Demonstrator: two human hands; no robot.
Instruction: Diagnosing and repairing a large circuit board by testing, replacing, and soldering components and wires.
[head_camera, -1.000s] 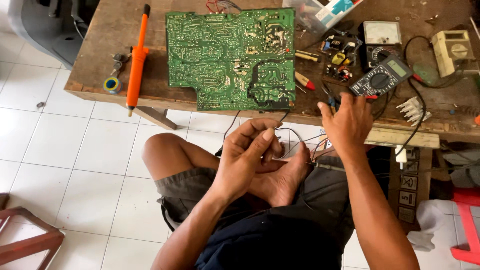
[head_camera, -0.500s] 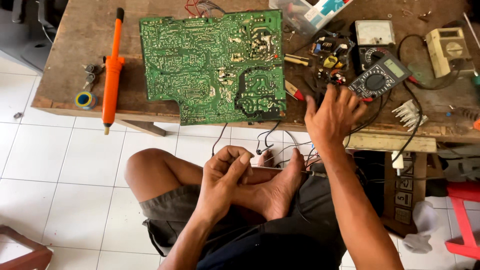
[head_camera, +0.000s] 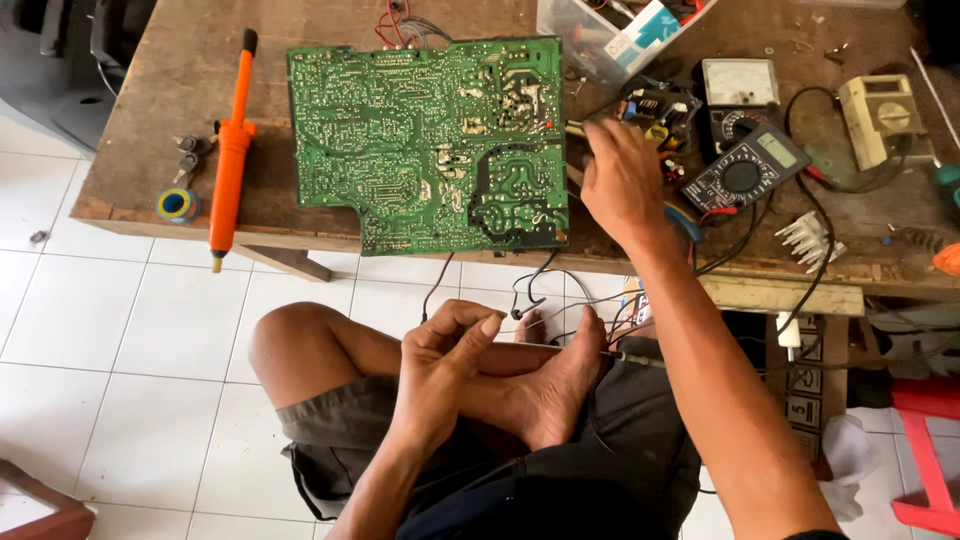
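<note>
Green circuit board (head_camera: 430, 140) lay flat on the wooden table (head_camera: 150, 90), solder side up; everything else placed w/ respect to it. Right hand (head_camera: 622, 185) was just off the board's right edge, over the table, fingers bent & pinched at a thin yellowish tool (head_camera: 576, 128) by the board's upper right corner; can't tell how firm the grip was. Left hand (head_camera: 440, 365) sat well below the board, in the lap above a bare foot (head_camera: 555, 390), fingers curled, thumb & forefinger pinching a thin probe (head_camera: 560, 347) w/ black wire running up toward the board's bottom edge. Black multimeter (head_camera: 745, 165) lay right of the board, beyond the right hand. Orange solder sucker (head_camera: 230, 160) lay left of the board, solder roll (head_camera: 177, 205) further left
</note>
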